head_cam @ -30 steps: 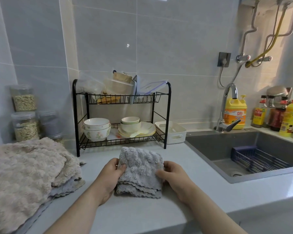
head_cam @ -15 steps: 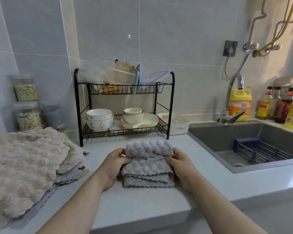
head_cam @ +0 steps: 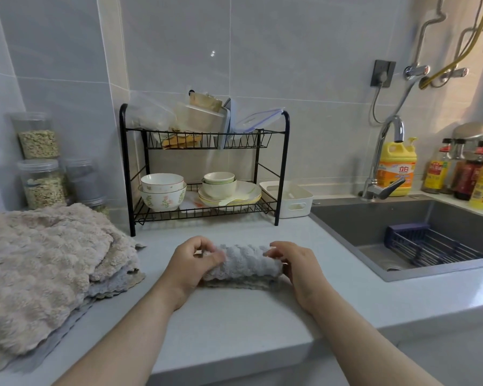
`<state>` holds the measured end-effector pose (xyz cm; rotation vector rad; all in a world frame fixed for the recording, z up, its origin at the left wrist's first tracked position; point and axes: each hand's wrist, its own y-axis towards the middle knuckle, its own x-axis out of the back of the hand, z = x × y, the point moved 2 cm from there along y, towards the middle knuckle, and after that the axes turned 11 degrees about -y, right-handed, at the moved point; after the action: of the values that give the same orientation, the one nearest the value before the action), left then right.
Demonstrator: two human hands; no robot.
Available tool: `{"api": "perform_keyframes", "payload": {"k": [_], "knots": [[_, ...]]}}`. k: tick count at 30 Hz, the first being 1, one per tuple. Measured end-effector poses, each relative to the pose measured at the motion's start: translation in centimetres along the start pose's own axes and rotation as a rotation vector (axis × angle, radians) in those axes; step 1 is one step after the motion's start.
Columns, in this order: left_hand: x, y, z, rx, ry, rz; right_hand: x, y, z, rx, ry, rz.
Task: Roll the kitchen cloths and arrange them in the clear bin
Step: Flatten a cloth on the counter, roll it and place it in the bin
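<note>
Glossy pale grey wall tiles point(head_cam: 290, 51) back a light grey stone countertop point(head_cam: 234, 316). Black two-tier wire dish rack point(head_cam: 190, 140) stands far centre; dark grey recessed sink point(head_cam: 346, 218) lies right.

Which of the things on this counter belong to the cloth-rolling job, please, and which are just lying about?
Job: grey cloth, gripped at its ends by the left hand and right hand; pile of cloths at the left.
Lying about: dish rack, bowls, storage jars, white tray, detergent bottle, sink basket.
</note>
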<state>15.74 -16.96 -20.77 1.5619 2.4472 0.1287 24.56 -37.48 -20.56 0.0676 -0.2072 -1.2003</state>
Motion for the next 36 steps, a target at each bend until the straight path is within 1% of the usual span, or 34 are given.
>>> {"api": "perform_keyframes", "payload": {"k": [1, 2, 3, 4, 8, 11, 13, 15, 17, 19, 21, 23, 25, 28, 30, 36], "knots": [[-0.1, 0.0, 0.2, -0.080, 0.118, -0.003, 0.0, -0.1, 0.0, 0.093, -0.140, -0.079], [-0.2, 0.1, 0.3, -0.116, 0.181, -0.002, -0.1, -0.3, 0.2, 0.183, -0.280, -0.133], [-0.3, 0.1, 0.5, -0.127, 0.195, 0.010, -0.5, -0.5, 0.2, 0.230, -0.371, -0.142], [-0.4, 0.0, 0.5, -0.125, 0.202, 0.023, -0.7, -0.6, 0.2, 0.231, -0.416, -0.115], [-0.6, -0.3, 0.5, -0.015, 0.278, 0.039, -1.0, -0.4, -0.4, 0.056, -0.407, 0.062], [-0.8, -0.2, 0.4, 0.032, 0.265, 0.052, -1.4, -0.3, -0.6, 0.043, -0.520, 0.167], [-0.5, 0.0, 0.5, 0.034, 0.223, 0.031, -1.4, -0.2, -0.6, 0.057, -0.568, 0.177], [-0.1, 0.2, 0.6, 0.037, 0.142, 0.013, -1.0, -0.1, -0.5, 0.069, -0.529, 0.107], [0.1, 0.3, 0.6, 0.043, 0.025, 0.001, -0.7, -0.1, -0.4, 0.055, -0.379, 0.046], [0.2, 0.4, 0.3, 0.044, -0.077, -0.013, -0.5, 0.0, -0.3, 0.036, -0.239, 0.021], [0.2, 0.2, 0.0, 0.063, -0.174, -0.008, -0.3, 0.2, -0.5, 0.048, -0.201, -0.011], [0.1, 0.2, -0.2, 0.059, -0.219, -0.006, -0.4, 0.2, -0.5, 0.084, -0.209, -0.026], [0.1, 0.3, -0.2, 0.041, -0.197, -0.002, -0.5, 0.2, -0.5, 0.105, -0.193, -0.028], [-0.2, 0.3, -0.2, 0.027, -0.163, 0.002, -0.7, 0.1, -0.2, 0.096, -0.107, -0.014], [-0.3, 0.2, -0.1, 0.021, -0.117, -0.010, -0.6, -0.1, -0.2, 0.105, -0.142, -0.020], [0.0, 0.2, 0.3, -0.094, -0.012, -0.044, -0.2, -0.2, -0.1, 0.145, -0.174, 0.000]]}}
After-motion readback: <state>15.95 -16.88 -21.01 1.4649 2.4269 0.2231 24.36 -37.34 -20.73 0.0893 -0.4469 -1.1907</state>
